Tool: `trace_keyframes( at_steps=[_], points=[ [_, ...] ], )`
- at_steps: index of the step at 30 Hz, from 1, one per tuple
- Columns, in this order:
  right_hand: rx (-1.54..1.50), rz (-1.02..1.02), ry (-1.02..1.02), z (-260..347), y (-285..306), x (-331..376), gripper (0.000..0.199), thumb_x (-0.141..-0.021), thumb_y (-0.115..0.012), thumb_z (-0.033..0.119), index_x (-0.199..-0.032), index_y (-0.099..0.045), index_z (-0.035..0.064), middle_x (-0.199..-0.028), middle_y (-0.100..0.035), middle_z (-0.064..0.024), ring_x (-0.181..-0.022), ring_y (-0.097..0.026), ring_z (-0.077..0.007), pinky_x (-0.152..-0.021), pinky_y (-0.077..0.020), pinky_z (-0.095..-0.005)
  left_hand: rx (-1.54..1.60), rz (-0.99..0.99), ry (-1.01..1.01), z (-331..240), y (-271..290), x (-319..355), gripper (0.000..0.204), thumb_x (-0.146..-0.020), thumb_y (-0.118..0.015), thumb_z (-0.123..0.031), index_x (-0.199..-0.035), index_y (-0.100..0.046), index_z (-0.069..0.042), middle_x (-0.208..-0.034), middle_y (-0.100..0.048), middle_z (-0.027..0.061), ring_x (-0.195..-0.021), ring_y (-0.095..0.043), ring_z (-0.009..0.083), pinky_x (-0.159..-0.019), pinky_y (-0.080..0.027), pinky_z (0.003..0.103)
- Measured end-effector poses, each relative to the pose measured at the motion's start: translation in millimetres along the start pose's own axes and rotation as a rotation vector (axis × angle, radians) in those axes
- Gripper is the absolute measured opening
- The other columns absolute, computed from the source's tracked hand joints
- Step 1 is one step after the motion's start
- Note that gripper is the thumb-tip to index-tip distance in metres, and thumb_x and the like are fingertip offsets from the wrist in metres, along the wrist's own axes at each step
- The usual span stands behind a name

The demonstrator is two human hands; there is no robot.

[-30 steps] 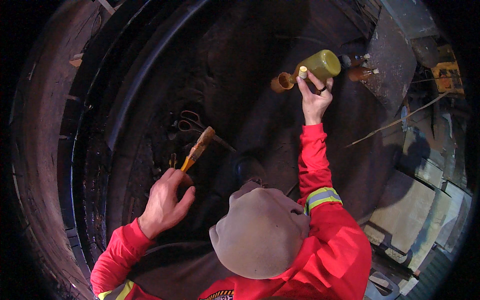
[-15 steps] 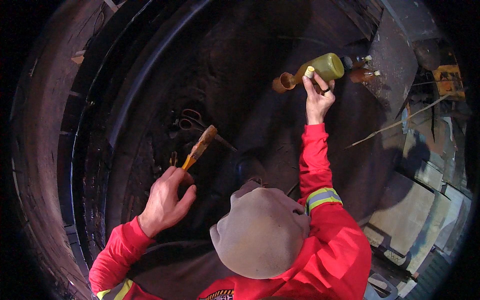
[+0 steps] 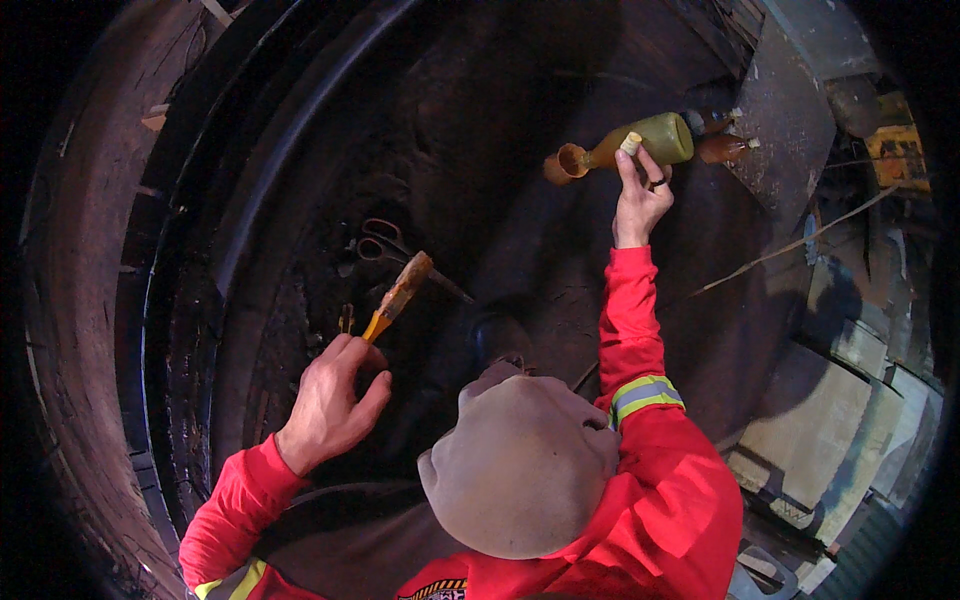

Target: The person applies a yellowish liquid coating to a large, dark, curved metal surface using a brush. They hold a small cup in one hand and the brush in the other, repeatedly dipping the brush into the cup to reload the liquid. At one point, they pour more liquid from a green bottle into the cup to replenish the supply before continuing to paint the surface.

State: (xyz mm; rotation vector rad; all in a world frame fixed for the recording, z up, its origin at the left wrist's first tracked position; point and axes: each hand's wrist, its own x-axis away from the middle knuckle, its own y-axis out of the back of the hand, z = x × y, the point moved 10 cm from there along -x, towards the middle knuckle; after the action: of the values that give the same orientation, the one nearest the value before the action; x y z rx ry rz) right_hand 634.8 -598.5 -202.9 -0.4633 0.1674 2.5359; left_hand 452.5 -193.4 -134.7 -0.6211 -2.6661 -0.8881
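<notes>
In the head view my left hand (image 3: pixel 328 400) is closed round the yellow handle of a paintbrush (image 3: pixel 400 292), its brownish end pointing up and to the right. Up at the right, my right hand (image 3: pixel 642 205) pinches a small pale yellow cap (image 3: pixel 631 143) between thumb and finger. Just beyond those fingers, a yellow-green bottle (image 3: pixel 662 138) is tilted with its narrow end at an orange-brown cup (image 3: pixel 573 160). Whether my hidden fingers also grip the bottle, I cannot tell. A pair of scissors (image 3: pixel 381 240) lies past the brush on the dark surface.
Two smaller bottles, one a brown bottle (image 3: pixel 722 148), stand close beside the yellow-green one. A thin stick (image 3: pixel 800 243) slants across the right side. Flat boards (image 3: pixel 805 430) lie at the lower right. On the left, a dark curved rim (image 3: pixel 285 150) runs up the view.
My right hand and the cap have shifted slightly to the right. The yellow-green bottle has shifted a little the same way. My left hand and the paintbrush stay nearly still.
</notes>
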Motion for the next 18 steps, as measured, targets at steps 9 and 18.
trace_keyframes(
  at_steps=[9, 18],
  points=[
    [-0.042, -0.033, -0.070, -2.3, 5.5, -1.2, 0.032, -0.078, -0.083, 0.009, -0.106, -0.072, -0.0036, -0.109, -0.063, -0.0037, -0.094, -0.062, -0.0143, -0.084, -0.0505, -0.0263, 0.007, 0.003, 0.005, 0.8, -1.5, -1.4, 0.015, -0.082, -0.064, -0.013, -0.089, -0.061, 0.000, -0.088, -0.058, 0.0181, -0.081, -0.061, 0.0356, -0.072, -0.050, 0.043],
    [-0.180, -0.055, -0.136, -12.9, 8.2, -3.3, 0.032, -0.080, -0.080, 0.005, -0.108, -0.070, -0.0052, -0.118, -0.063, -0.0102, -0.106, -0.061, -0.0200, -0.095, -0.0511, -0.0331, 0.036, 0.000, 0.008, 1.4, -1.9, -0.8, 0.016, -0.083, -0.064, -0.013, -0.090, -0.060, 0.001, -0.086, -0.056, 0.0177, -0.080, -0.057, 0.0327, -0.070, -0.046, 0.040]
  ],
)
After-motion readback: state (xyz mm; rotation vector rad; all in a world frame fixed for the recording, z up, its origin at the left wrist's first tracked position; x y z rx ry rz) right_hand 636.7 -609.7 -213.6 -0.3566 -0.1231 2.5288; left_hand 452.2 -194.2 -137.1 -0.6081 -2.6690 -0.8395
